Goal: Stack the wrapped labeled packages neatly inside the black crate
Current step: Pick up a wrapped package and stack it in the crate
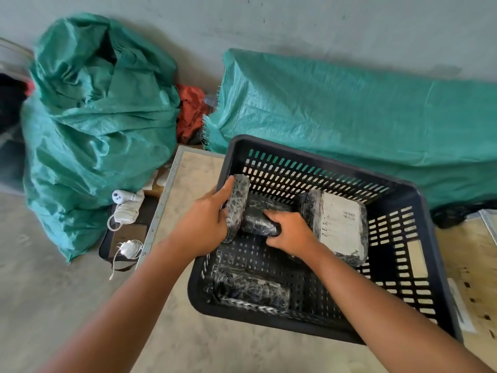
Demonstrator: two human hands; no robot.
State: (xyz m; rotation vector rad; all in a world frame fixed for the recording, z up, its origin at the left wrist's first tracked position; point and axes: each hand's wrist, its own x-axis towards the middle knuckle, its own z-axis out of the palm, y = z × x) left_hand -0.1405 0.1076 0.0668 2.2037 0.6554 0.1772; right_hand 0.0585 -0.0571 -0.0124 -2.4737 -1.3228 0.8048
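Note:
The black crate (419,200) with slotted walls stands on a pale board. Inside it, my left hand (207,219) grips a black wrapped package (238,200) held on edge against the crate's left wall. My right hand (291,232) is closed over another black wrapped package (262,215) lying flat beside it. A larger package with a white label (340,224) rests at the right of the crate floor. One more black wrapped package (252,290) lies by the near wall.
A bulging green sack (91,125) stands at the left and a second green sack (349,114) lies behind the crate. White chargers with cables (125,208) sit on a dark tray to the left. A red cloth (192,111) lies between the sacks.

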